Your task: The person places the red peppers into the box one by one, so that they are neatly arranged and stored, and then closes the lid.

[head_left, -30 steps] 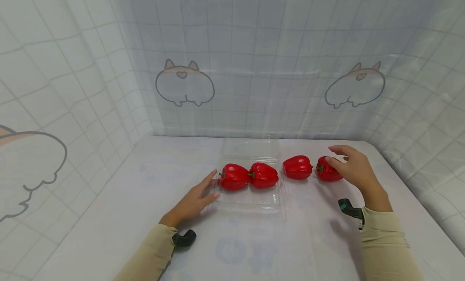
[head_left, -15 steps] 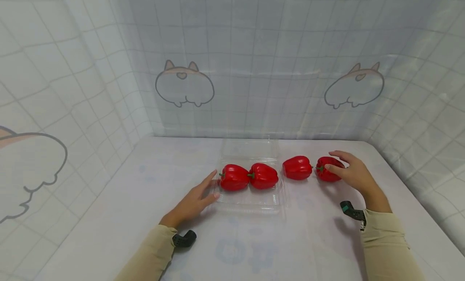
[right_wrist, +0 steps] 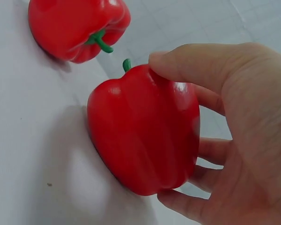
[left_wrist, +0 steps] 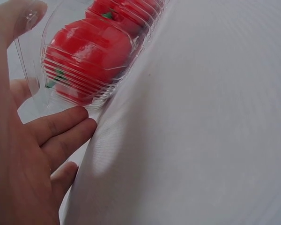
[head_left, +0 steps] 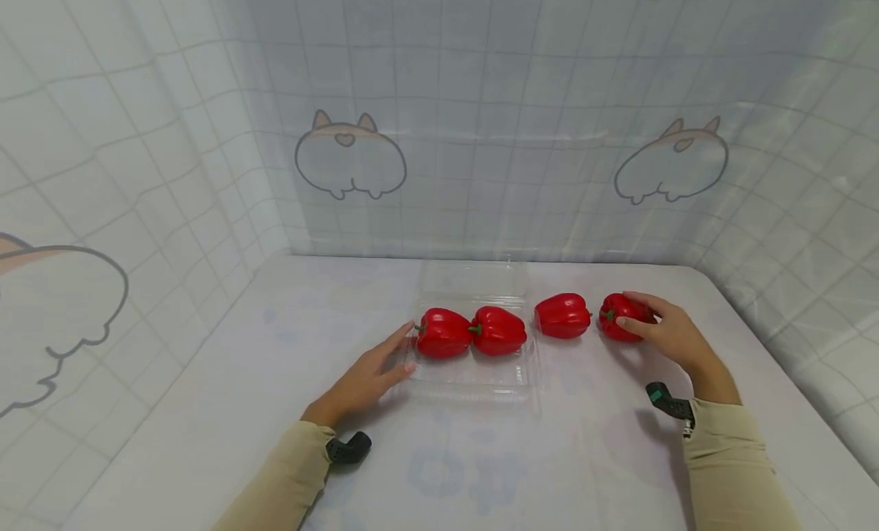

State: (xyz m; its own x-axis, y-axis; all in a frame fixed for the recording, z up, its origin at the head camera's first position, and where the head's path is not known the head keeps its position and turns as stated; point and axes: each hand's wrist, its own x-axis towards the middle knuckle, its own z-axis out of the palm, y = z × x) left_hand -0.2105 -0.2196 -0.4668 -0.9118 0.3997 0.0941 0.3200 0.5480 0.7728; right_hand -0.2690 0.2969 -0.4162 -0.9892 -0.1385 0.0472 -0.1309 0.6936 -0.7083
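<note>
I can see the person's right grip curled round the rightmost red bell pepper, thumb on its near side and fingers behind. The pepper looks to be resting on the desk. It lies on its side to the left of the palm, long axis running roughly left to right, with the stem pointing left, away from the wrist. The open clear plastic clamshell lies further left, and a loose bell pepper sits in between, just beside the container's right edge (its stem faces the held one). Inside, the left bell pepper and the right bell pepper lie end to end. The left grip, fingers loose and extended, holds nothing at the container's left edge; the right is clearly the nearer to both loose peppers.
</note>
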